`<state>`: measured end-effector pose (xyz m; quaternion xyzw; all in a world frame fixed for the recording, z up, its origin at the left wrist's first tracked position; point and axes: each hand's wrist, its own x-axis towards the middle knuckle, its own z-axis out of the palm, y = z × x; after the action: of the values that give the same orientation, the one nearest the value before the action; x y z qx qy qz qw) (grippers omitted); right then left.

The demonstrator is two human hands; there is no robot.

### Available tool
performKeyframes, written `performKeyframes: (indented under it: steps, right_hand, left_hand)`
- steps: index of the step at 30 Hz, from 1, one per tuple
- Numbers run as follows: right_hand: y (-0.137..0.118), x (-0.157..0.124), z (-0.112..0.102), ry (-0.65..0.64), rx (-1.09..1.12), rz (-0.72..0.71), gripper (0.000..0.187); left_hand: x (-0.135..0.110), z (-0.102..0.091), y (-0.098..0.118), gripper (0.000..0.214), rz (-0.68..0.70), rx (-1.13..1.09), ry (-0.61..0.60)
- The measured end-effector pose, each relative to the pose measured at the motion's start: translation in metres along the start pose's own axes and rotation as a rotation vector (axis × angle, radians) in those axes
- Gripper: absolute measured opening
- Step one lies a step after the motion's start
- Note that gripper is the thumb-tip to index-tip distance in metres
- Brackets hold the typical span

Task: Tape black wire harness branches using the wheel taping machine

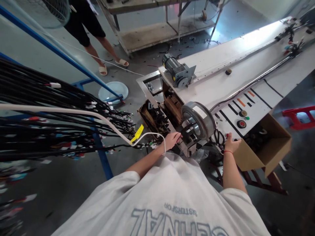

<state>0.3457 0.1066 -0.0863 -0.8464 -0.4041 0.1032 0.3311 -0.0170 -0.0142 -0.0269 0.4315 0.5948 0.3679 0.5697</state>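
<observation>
Seen from above, the wearer's pale T-shirt [169, 196] with grey lettering fills the near edge. Just beyond it, the left hand [171, 141] is at the metal frame of a machine, its fingers bunched together; whether they grip anything cannot be told. The right hand [231, 145], a red string on its wrist, is at the near edge of a long white desk [211, 87], fingers spread, one tip at a small red piece [227, 135]; whether it is held is unclear. Between the hands and slightly beyond them, a large grey ring-shaped roll [208, 124] with a white label stands upright at the desk's end.

To the right are an open cardboard box [278, 149] and, past it, a red stool [299, 118]. On the desk near the right hand are a red button [241, 124] and black and orange strips. To the left, bundles of black cables [49, 121] hang on a blue rack, crossed by a pale cord with a yellow tag [137, 133]. A motor [173, 64] sits on the desk beyond the roll. Farthest back, another person stands in black shorts and slippers.
</observation>
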Motion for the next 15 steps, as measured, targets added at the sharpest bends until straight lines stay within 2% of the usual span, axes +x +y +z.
performKeyframes:
  steps: [4, 7, 9, 11, 13, 14, 15]
  right_hand:
    - [-0.002, 0.0, 0.0, -0.005, 0.005, -0.001, 0.09]
    - [-0.004, -0.002, -0.003, -0.024, 0.008, 0.007, 0.09]
    - [-0.008, -0.005, -0.007, -0.019, -0.009, 0.001, 0.088]
    - [-0.018, -0.008, -0.011, 0.025, -0.04, -0.035, 0.086]
    - [-0.041, -0.011, -0.014, 0.066, -0.031, -0.117, 0.083]
    - [-0.058, -0.012, -0.013, 0.045, 0.011, -0.173, 0.08]
    - [-0.079, -0.014, -0.012, -0.028, 0.079, -0.23, 0.077]
  left_hand:
    - [0.007, -0.007, 0.011, 0.034, -0.409, -0.675, -0.185]
    - [0.014, -0.015, 0.019, 0.029, -0.621, -0.922, -0.295]
    - [0.016, -0.019, 0.02, 0.03, -0.684, -0.987, -0.316]
    - [0.018, -0.02, 0.017, 0.031, -0.692, -0.991, -0.313]
    - [0.021, -0.022, 0.012, 0.031, -0.653, -0.926, -0.289]
    - [0.023, -0.022, 0.011, 0.031, -0.631, -0.874, -0.278]
    - [0.025, -0.023, 0.01, 0.031, -0.612, -0.817, -0.271]
